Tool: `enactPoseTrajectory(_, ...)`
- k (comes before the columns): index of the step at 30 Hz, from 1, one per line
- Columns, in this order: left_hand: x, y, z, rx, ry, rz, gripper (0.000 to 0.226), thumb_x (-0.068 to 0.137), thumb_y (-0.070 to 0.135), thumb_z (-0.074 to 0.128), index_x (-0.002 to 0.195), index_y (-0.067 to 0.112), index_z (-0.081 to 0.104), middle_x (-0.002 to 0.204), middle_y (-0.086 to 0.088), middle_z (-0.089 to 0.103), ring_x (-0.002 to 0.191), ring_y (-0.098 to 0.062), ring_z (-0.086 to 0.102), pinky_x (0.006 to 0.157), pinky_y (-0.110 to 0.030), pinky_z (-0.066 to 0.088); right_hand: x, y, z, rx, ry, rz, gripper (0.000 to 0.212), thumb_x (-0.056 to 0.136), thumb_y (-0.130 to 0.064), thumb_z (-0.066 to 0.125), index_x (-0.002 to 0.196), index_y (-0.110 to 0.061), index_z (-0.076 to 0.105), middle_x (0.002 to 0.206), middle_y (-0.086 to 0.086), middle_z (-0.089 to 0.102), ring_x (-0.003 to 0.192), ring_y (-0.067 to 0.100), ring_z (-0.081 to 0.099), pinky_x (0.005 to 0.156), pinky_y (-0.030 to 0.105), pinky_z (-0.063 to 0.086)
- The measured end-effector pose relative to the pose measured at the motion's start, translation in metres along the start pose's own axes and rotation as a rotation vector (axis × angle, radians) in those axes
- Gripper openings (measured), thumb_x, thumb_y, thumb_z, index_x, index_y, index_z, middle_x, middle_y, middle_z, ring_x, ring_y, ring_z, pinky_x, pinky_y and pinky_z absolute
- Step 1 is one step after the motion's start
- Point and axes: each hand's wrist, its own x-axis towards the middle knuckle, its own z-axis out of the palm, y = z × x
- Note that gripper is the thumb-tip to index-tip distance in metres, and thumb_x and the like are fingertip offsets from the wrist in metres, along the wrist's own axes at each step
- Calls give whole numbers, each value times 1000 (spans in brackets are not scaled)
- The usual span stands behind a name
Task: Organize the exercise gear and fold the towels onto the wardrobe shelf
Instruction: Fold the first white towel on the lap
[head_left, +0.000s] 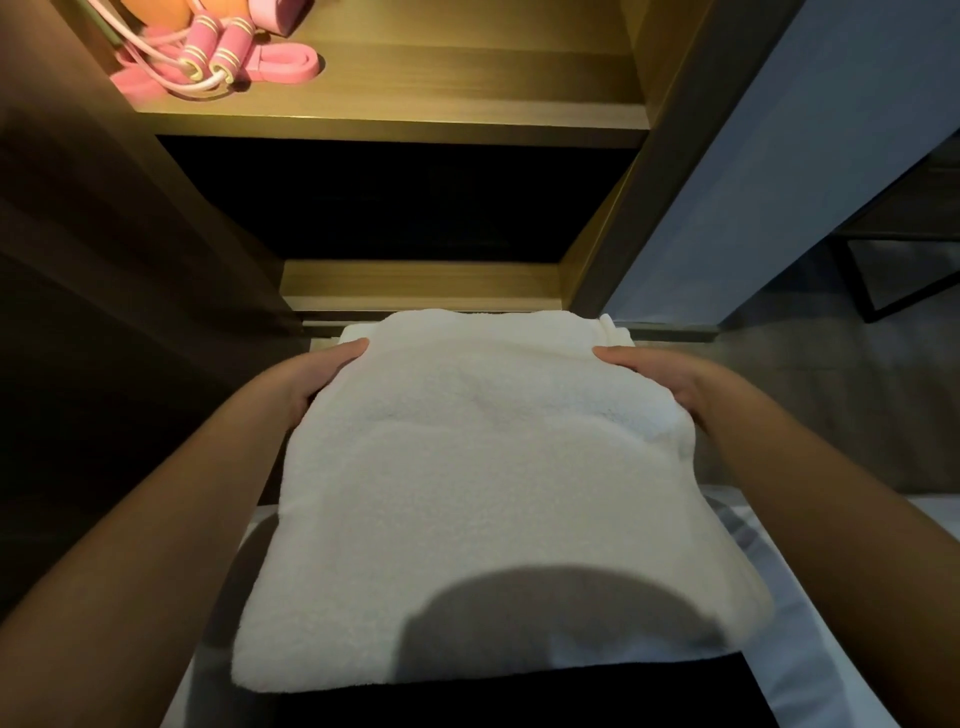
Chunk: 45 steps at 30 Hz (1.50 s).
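Towel (483, 467), folded, held level before the wardrobe, below the lit shelf (441, 83). Left hand (322, 379) and right hand (660, 384) grip its sides, thumbs on top. Best lifted flat, set clear of the rope (208, 49).

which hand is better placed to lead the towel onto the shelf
Probably the right hand: it and the left hand both grip the towel, but the shelf is bare on the right; jump rope crowds the left.

you see a dim scene: warm light falls on the upper wardrobe shelf (441, 88), the compartment (395, 202) below is black, a rounded shadow lies on the white towel (467, 467) nearest you, and straight lines bow at the edges.
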Motion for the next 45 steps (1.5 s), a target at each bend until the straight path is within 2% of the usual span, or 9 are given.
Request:
enactPoseTrajectory(13,-6,11,-21,-1,-118,75,64,76,45,75,128,11,57,127,-14,63,118,-35,58,108,-48,40,-8,-12,-3,31,-38,-22,48,70,-42,78,109,-19,60,108,11,67,97,32,64,65,44,52)
enactPoseTrajectory(18,-54,45,-33,124,50,498,43,79,45,72,105,11,70,103,-5,74,95,-26,70,89,-42,52,-41,-41,-20,102,173,-372,31,73,-29,82,94,-14,65,78,2,75,68,21,73,53,33,57)
enactPoseTrajectory(23,-133,103,-63,54,145,902,16,77,28,75,87,17,70,80,8,76,71,-6,72,60,-20,54,-116,-90,-44,108,273,-796,25,72,-28,83,90,-15,71,84,-2,76,75,14,73,60,26,59)
enactPoseTrajectory(28,-186,113,-85,184,313,1244,24,75,15,78,86,32,67,79,29,70,78,13,65,59,-4,47,-174,-98,-50,37,349,-1230,21,68,-17,82,86,-23,73,83,-7,76,76,3,70,64,16,55)
enactPoseTrajectory(31,-192,94,-83,371,373,1361,35,79,15,76,95,44,64,102,27,65,100,7,59,75,-12,47,-171,-83,-50,-173,432,-1363,30,78,-3,77,97,-24,70,98,-2,72,86,1,66,77,22,55)
enactPoseTrajectory(34,-188,75,-79,468,414,1474,29,74,22,76,96,40,68,109,15,60,101,1,57,80,-11,46,-161,-66,-49,-316,464,-1417,31,79,-3,75,102,-23,69,106,3,68,96,9,64,87,23,51)
enactPoseTrajectory(37,-172,44,-71,592,450,1494,27,76,12,79,101,21,74,109,1,60,99,-8,59,82,-22,49,-144,-37,-47,-385,454,-1402,29,78,-6,77,100,-23,70,104,3,68,95,8,64,84,17,48)
enactPoseTrajectory(41,-136,-33,-43,789,375,1463,28,81,32,66,95,10,75,104,-5,59,92,-20,63,76,-27,48,-105,35,-26,-512,456,-1324,21,77,0,77,94,-10,70,93,12,67,87,12,64,76,13,46)
enactPoseTrajectory(45,-123,-88,-29,779,220,1374,31,82,45,60,100,23,73,110,4,55,99,-8,59,74,-26,49,-82,96,-6,-500,372,-1288,36,72,14,76,96,-13,71,93,6,64,88,9,62,78,23,49)
